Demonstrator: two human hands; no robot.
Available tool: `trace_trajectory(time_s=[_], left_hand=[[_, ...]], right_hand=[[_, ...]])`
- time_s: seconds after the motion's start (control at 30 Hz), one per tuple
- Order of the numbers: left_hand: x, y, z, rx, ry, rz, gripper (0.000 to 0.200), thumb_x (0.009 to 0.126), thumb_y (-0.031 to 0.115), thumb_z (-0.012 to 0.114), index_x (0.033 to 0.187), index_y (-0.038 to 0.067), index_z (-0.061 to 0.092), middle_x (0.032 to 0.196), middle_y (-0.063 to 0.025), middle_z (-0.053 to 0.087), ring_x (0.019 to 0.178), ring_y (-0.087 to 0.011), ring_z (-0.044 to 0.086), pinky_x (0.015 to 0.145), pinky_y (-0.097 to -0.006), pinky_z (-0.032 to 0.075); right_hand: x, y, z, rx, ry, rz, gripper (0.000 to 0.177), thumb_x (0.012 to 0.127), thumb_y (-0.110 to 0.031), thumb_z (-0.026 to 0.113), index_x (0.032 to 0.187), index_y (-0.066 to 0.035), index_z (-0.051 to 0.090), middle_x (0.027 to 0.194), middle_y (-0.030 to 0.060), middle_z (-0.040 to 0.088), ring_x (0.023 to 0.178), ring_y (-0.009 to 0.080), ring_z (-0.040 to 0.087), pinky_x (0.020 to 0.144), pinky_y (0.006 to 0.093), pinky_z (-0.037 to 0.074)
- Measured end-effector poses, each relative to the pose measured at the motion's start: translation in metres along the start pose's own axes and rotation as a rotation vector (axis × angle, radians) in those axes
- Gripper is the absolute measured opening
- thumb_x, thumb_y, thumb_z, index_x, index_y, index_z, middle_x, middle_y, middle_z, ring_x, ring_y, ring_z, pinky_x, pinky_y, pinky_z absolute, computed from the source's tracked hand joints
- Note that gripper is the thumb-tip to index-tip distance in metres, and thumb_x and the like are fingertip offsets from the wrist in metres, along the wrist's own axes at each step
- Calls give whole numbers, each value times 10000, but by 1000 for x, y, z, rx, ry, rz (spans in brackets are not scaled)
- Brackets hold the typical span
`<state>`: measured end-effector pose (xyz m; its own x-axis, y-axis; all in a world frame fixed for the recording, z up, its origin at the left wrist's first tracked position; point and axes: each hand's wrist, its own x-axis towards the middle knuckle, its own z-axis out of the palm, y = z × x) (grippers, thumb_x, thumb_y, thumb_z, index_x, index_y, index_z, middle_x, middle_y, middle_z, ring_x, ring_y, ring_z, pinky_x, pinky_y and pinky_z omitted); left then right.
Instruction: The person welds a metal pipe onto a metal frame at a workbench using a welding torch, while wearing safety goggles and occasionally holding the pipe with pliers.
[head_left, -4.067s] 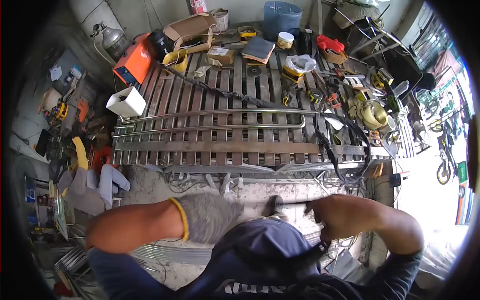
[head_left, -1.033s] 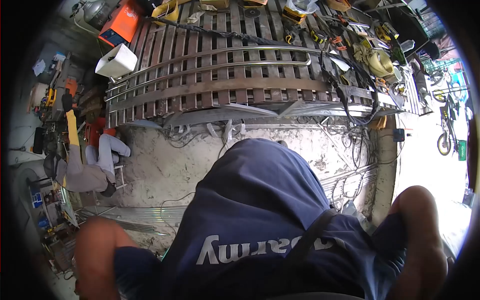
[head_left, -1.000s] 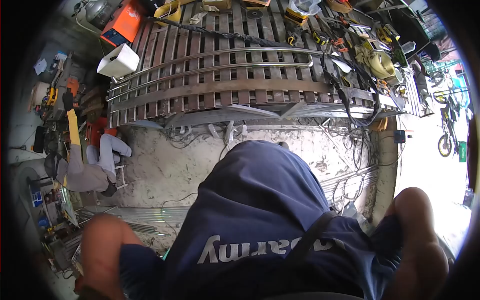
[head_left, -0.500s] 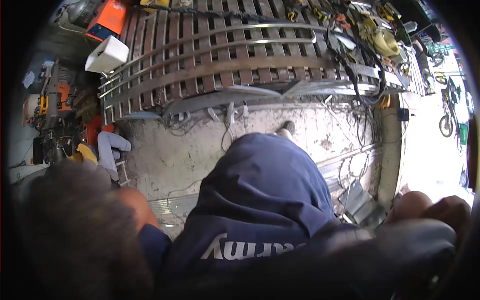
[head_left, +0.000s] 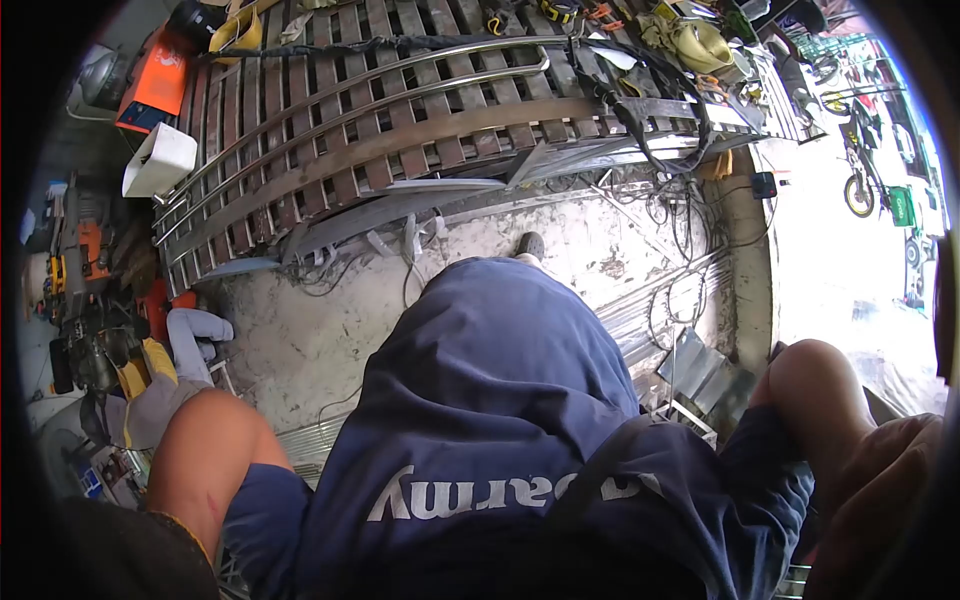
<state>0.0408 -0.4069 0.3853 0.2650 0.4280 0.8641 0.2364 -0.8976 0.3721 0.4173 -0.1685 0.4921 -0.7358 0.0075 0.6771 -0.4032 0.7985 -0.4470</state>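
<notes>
My left hand [head_left: 125, 550] is at the bottom left corner, close to the camera, in what looks like a dark glove with a thin yellow edge at the wrist. Its fingers are lost in shadow. At the right edge my right hand [head_left: 885, 490] is bare and raised close to the camera. Its fingers are cut off by the dark rim, so what it holds, if anything, is hidden. Both elbows stick out beside my navy shirt [head_left: 490, 370], which bears pale lettering and has a dark strap-like band [head_left: 605, 455] across its lower part.
A slatted metal bench [head_left: 350, 120] with bent steel tubes [head_left: 440, 85] stands ahead. On it are a white box [head_left: 160, 160], an orange machine [head_left: 155, 80] and a yellow helmet [head_left: 703, 47]. Cables [head_left: 690, 220] lie at its right. Another person's leg [head_left: 190, 340] shows at left.
The dark-gloved left hand has dropped toward the bottom left corner, baring my forearm. A dark blurred thing by my right hand has gone from view. The scene has shifted left and slightly up.
</notes>
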Motion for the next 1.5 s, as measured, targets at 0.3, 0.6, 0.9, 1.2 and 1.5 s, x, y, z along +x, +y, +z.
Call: trace_trajectory(time_s=[0.3,0.6,0.9,1.2,1.5], left_hand=[[36,-23,22,60,-8,52,622,1121,168,616,1681,-62,472,1610,-243,606,1475,-329,618,1301,-439,448],[46,-44,41,137,43,48,607,1131,154,599,1679,-72,470,1633,-243,592,1497,-330,604,1319,-438,434],[86,-59,56,196,137,120,592,1141,141,581,1678,-82,467,1655,-243,578,1520,-330,591,1338,-437,420],[88,-166,38,32,767,-33,578,1151,127,564,1677,-91,464,1678,-243,564,1542,-330,578,1356,-435,407],[-111,-356,252,-67,586,-1140,892,1118,309,763,1775,-40,271,1830,-270,351,1721,-364,335,1401,-489,259]], right_hand=[[-32,8,-36,-31,141,-188,531,936,-110,816,1418,-155,600,1017,125,735,916,214,726,818,398,577],[-67,33,-84,18,260,-318,551,950,-130,820,1456,-162,606,1063,115,758,977,210,741,898,401,597],[-108,34,-153,62,376,-569,571,964,-150,823,1495,-169,612,1109,106,780,1037,206,755,978,404,616],[-198,226,-195,-793,905,-72,276,1144,-293,645,1198,-26,599,1058,149,630,728,260,661,554,378,612],[-354,421,-47,-180,242,1117,822,981,-8,842,1679,-121,422,1270,135,707,881,185,746,735,376,620]])
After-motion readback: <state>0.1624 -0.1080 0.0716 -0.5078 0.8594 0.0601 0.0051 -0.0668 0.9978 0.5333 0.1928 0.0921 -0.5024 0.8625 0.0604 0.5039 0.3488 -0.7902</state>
